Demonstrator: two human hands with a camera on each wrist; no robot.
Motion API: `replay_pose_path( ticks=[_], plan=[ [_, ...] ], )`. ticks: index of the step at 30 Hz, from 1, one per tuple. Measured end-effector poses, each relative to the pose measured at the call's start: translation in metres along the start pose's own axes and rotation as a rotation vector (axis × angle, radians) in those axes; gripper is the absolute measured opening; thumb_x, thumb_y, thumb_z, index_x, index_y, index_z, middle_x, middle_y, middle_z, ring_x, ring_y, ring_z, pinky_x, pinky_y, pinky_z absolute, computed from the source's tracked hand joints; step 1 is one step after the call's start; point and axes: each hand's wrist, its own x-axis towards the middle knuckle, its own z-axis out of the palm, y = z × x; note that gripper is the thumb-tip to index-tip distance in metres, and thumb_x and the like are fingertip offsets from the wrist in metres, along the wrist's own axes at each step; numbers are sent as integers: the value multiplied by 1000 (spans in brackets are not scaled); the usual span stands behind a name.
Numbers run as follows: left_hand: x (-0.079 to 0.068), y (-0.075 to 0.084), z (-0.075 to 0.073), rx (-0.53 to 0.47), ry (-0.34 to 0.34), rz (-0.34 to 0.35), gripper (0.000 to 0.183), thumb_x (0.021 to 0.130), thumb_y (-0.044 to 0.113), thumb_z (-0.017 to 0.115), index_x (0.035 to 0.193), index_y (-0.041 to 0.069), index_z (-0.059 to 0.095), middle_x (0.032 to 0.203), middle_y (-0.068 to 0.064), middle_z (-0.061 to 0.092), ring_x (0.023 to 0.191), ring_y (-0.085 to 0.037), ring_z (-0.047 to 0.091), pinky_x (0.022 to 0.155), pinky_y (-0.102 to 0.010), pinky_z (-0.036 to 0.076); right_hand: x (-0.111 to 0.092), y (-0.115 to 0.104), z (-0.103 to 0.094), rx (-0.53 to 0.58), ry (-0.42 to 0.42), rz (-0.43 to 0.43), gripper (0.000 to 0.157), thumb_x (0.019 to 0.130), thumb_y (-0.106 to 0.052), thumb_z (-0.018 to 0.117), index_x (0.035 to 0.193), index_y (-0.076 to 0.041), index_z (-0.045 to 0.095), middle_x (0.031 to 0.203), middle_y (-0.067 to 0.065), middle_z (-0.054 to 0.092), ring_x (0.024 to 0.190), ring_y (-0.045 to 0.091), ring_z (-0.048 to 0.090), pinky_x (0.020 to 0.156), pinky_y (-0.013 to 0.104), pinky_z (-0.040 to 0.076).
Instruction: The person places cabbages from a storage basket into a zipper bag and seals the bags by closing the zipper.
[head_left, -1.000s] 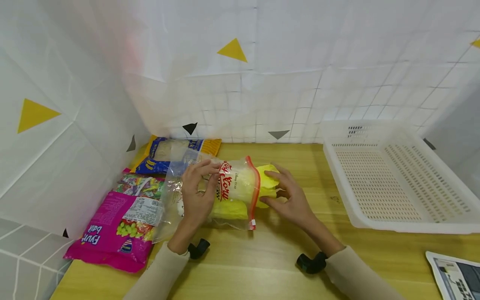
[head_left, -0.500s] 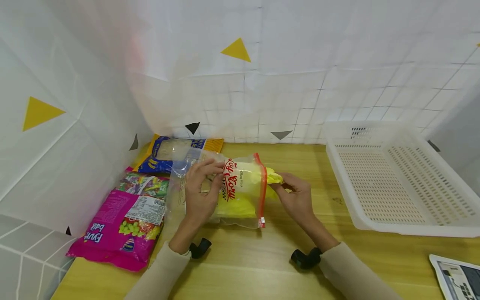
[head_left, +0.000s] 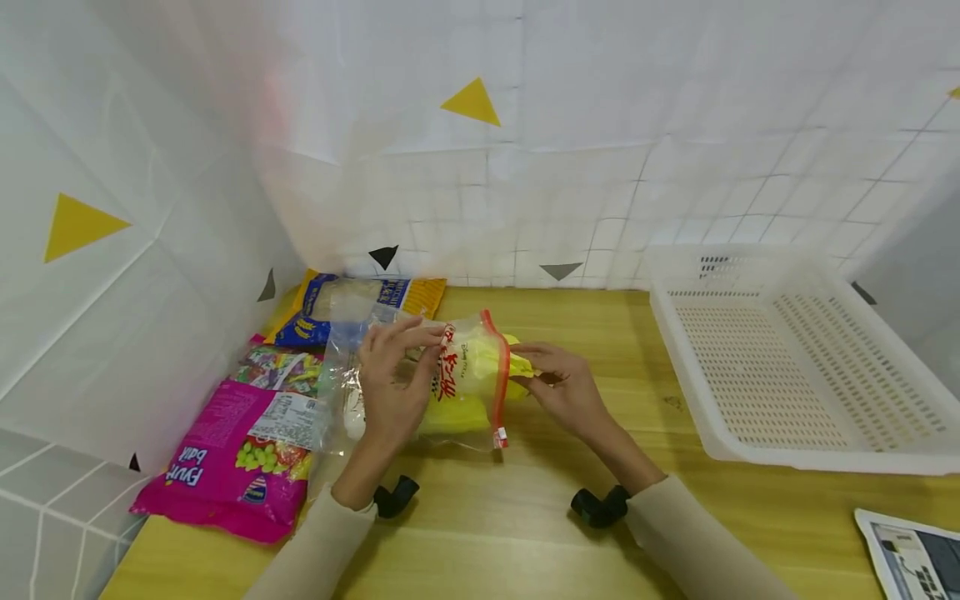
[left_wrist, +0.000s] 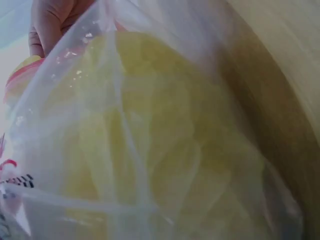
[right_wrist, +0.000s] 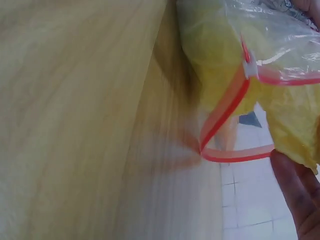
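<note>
In the head view a clear zip bag with red lettering lies on its side, its red-edged mouth facing right and gaping. Thin, crumpled yellow material fills it and pokes out of the mouth; what kind of thing it is, I cannot tell. My left hand holds the bag's left half from above, thumb and fingers on the film. With my right hand I pinch the yellow material right at the mouth. From the right wrist the white zip slider shows on the red rim, with the right fingertips against the yellow edge.
A pink candy bag and a blue-and-yellow food packet lie at the left, partly behind clear film. A white perforated basket stands at the right on the wooden table. A flat printed packet lies front right.
The right fingers, earlier spread around the yellow material, now pinch it together. Bag and hands shifted right, then back left. The left hand keeps its hold.
</note>
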Motion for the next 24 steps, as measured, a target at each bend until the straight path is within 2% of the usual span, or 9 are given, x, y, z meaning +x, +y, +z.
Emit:
replay_pose_path(
  ticks=[4,6,8,10,14,16,19,22,24],
  plan=[
    [0,0,-1,-38,4,52,5,95,9,70,97,7,74,108,-13,77,123,-40,61,118,-70,12,0,-3,0,192,104,195,24,96,-5,68,119,2,73,98,-1,78,68,10,68,59,28,59],
    [-1,0,-1,-43,-2,64,6,96,9,69,99,7,73,110,-13,77,125,-40,60,118,-70,12,0,-5,0,297,141,278,26,98,-10,67,120,4,72,90,-6,77,67,9,69,59,27,59],
    [0,0,-1,-36,-4,69,7,95,6,69,101,8,74,111,-13,77,126,-40,59,118,-70,13,0,-7,-1,352,136,323,27,99,-11,67,120,5,71,89,-7,78,68,9,70,59,26,59],
    [0,0,-1,-26,-5,70,9,94,4,70,100,10,74,111,-12,77,126,-37,60,118,-69,12,0,-7,0,346,101,319,24,97,-8,67,118,4,73,90,-4,78,70,10,71,60,28,59],
    [1,0,2,6,-15,89,7,94,7,71,97,12,75,108,-10,78,124,-34,62,117,-69,12,-1,-6,5,204,2,177,19,93,1,70,111,2,77,107,10,78,80,9,72,60,34,61],
    [0,0,3,34,-20,109,5,96,13,70,95,12,75,106,-9,79,122,-33,63,116,-70,12,-1,-5,8,138,-19,120,18,92,0,72,109,0,78,115,15,76,86,9,72,61,37,62],
    [0,-1,3,62,-13,141,10,98,19,69,95,11,75,106,-8,79,121,-35,64,115,-72,12,2,-5,9,129,32,157,16,93,-5,73,108,-1,79,108,10,77,80,9,71,61,33,61],
    [0,0,3,65,-13,155,11,98,20,69,96,12,74,107,-9,79,121,-36,63,115,-72,12,4,-8,8,218,125,251,21,94,-10,72,113,0,77,94,-4,78,72,8,68,61,27,59],
    [0,1,2,61,-13,152,11,99,20,68,96,12,74,108,-9,79,122,-37,62,116,-72,11,6,-8,8,276,155,275,24,95,-11,72,115,2,75,87,-9,77,67,8,66,61,25,57]
  ],
)
